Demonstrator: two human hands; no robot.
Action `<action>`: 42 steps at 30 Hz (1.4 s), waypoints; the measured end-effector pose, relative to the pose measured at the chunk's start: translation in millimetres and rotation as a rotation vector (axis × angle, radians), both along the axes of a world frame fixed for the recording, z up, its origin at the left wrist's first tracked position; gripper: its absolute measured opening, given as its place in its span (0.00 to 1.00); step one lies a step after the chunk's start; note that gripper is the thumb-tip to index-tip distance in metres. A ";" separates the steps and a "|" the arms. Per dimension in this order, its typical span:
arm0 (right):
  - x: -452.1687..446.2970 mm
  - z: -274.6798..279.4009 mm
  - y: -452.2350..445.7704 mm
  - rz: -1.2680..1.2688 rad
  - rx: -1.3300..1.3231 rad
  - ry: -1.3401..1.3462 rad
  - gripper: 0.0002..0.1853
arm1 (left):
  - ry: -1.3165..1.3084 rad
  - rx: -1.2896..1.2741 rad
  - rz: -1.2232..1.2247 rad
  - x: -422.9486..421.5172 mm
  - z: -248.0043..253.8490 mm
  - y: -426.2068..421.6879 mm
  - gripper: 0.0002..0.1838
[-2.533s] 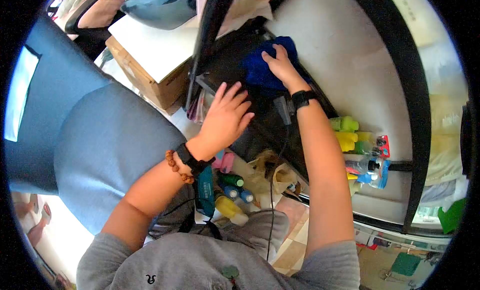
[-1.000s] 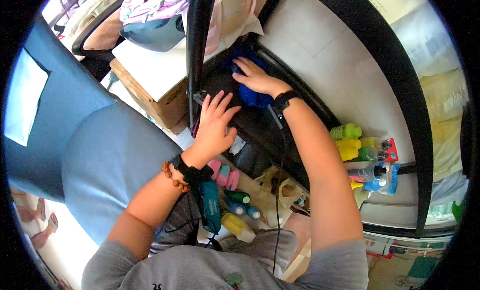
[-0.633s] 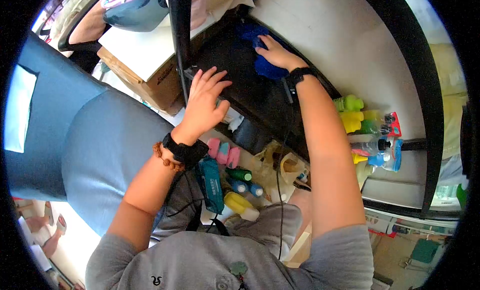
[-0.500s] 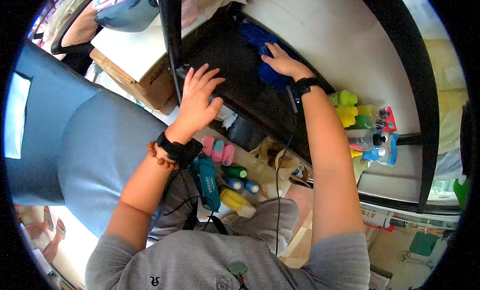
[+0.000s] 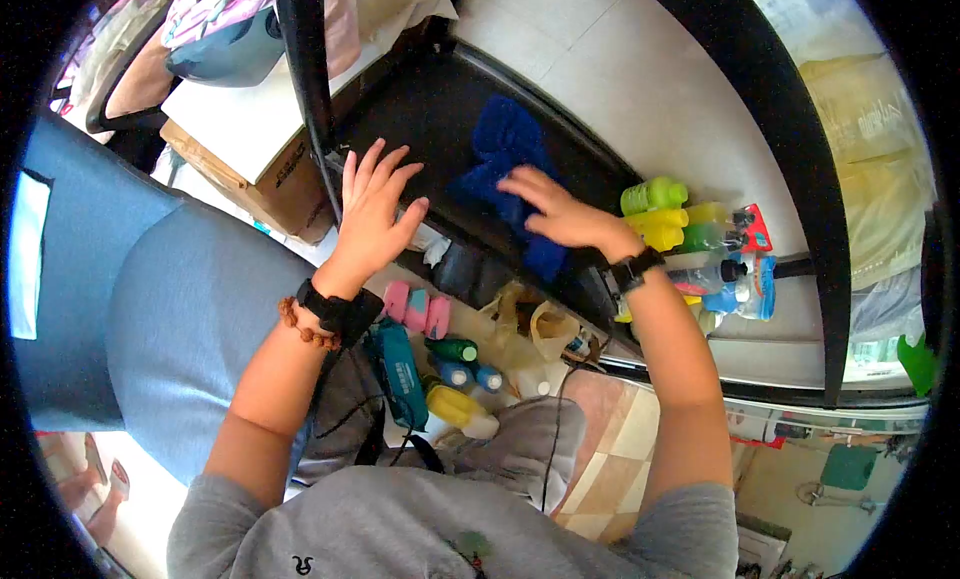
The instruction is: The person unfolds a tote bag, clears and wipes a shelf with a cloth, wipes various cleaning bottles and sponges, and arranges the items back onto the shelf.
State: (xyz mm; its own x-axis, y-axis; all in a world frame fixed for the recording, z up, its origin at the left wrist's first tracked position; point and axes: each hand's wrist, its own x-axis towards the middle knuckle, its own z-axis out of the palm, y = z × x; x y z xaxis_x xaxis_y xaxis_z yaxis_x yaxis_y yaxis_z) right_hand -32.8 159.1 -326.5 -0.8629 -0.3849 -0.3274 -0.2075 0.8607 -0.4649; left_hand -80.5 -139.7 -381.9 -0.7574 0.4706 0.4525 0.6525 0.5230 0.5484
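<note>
My right hand (image 5: pixel 570 216) lies over a dark blue cloth (image 5: pixel 510 129), fingers stretched out and pointing left. Its fingertips rest against the crumpled cloth, and part of the cloth is covered by the hand. Beneath the cloth is a black shelf-like surface (image 5: pixel 400 104) with a raised edge. My left hand (image 5: pixel 378 214) is open at the near left side of that surface, fingers spread, close to a dark upright post (image 5: pixel 305 69). Nothing is held in it. Whether its palm touches the edge cannot be seen. Both wrists wear black bands.
Several bottles, including a green one (image 5: pixel 655 195), stand to the right. Below are pink packages (image 5: pixel 415 309), a teal packet (image 5: pixel 398 369), more bottles (image 5: pixel 452 349) and a plastic bag (image 5: pixel 550 329). A cardboard box (image 5: pixel 290 194) and blue chair (image 5: pixel 200 309) are left.
My right hand has come nearer to my body, and the blue cloth has shifted the same way across the black surface. My left hand stays spread in about the same place. The view has shifted slightly.
</note>
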 end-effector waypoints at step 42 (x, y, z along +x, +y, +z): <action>34.8 -4.6 -67.0 -0.640 0.287 -0.131 0.24 | 0.101 -0.072 0.008 -5.6 -13.4 2.9 0.22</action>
